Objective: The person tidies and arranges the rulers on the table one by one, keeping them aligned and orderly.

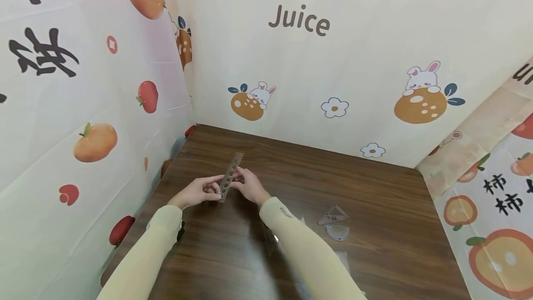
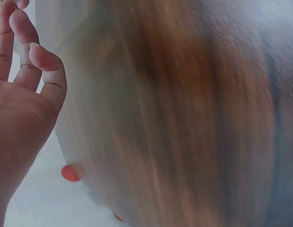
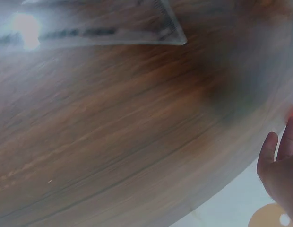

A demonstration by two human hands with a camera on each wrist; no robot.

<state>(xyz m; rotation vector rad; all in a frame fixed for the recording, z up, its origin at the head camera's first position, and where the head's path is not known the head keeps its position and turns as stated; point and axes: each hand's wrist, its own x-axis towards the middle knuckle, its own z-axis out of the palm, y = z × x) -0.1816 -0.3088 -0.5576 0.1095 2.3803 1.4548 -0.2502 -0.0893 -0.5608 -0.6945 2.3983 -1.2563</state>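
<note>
A clear ruler with round cut-outs [image 1: 226, 183] is held at a slant above the left part of the dark wooden table. My left hand [image 1: 201, 191] pinches it near its lower end, thumb and fingers at its left edge. On the other side my right hand [image 1: 250, 185] grips it around the middle. In the left wrist view the left hand [image 2: 28, 94] shows curled fingers, with the ruler out of sight. The right wrist view catches only part of the right hand [image 3: 281, 165] at the edge; the ruler is not visible there.
A clear set square [image 1: 334, 215] and a small protractor [image 1: 337, 232] lie on the wooden table [image 1: 387, 207] right of the right sleeve. Another transparent triangular piece [image 3: 137, 40] lies near the right forearm, partly hidden by it in the head view. Printed cloth walls border the table.
</note>
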